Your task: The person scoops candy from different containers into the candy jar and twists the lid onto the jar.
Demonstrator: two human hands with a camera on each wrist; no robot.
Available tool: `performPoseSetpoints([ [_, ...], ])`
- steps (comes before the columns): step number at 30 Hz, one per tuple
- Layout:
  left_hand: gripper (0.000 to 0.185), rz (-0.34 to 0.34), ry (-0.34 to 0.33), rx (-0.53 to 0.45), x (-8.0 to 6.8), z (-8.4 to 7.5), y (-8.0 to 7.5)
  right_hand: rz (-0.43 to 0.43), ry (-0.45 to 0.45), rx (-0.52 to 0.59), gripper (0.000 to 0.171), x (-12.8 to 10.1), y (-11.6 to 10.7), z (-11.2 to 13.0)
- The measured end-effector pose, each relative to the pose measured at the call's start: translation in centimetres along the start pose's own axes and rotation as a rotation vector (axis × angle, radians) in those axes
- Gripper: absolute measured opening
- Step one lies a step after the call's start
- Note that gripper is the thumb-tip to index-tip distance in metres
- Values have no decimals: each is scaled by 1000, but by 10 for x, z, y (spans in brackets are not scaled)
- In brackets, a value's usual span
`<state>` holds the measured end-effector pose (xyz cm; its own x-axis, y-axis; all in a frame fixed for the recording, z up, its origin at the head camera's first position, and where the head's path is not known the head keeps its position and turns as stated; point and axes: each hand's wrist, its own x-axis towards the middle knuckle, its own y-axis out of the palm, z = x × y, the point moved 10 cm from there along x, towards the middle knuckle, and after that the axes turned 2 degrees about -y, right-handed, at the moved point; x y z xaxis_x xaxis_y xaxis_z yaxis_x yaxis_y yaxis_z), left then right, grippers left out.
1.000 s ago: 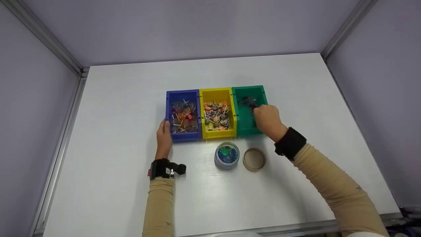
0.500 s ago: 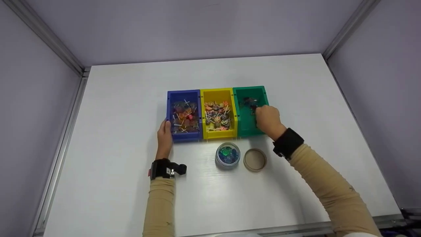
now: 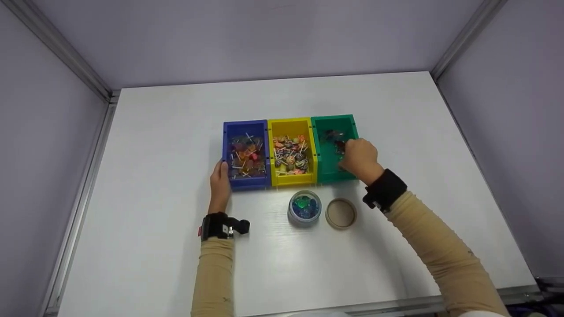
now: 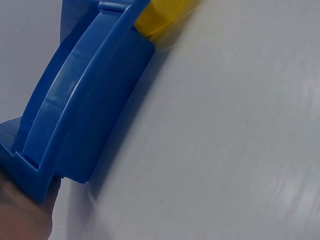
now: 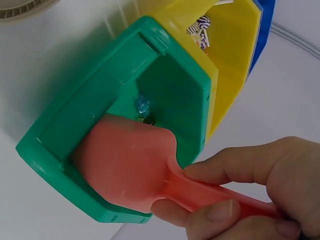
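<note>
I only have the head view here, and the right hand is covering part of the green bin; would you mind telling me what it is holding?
Observer: The right hand grips a red plastic scoop, its bowl down inside the green bin.
Operator: Thank you. Is there anything ahead of the scoop?
Observer: Yes, a small blue piece and a dark one lie on the bin floor just past its edge.
Operator: And what is the left hand doing?
Observer: The left hand rests against the near left corner of the blue bin; the left wrist view shows it touching that corner.
</note>
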<state>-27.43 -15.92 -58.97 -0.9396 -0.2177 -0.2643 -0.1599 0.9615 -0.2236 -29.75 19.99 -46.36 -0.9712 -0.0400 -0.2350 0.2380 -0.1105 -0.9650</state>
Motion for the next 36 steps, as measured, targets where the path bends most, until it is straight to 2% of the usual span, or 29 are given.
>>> performPoseSetpoints([
  [8, 54, 14, -29, -2, -1, 1, 2, 76, 108, 2, 52, 4, 9, -12],
  [19, 54, 14, -30, 18, 1, 2, 2, 113, 148, 90, 55, 3, 13, -21],
  [27, 53, 13, -18, 19, 1, 0, 0, 49, 160, 151, 49, 1, 16, -24],
  [32, 53, 15, -24, 20, 2, 1, 1, -2, 175, 162, 51, 1, 18, -27],
  [36, 53, 11, -2, 17, 1, 0, 1, -47, 184, 194, 51, 2, 21, -30],
])
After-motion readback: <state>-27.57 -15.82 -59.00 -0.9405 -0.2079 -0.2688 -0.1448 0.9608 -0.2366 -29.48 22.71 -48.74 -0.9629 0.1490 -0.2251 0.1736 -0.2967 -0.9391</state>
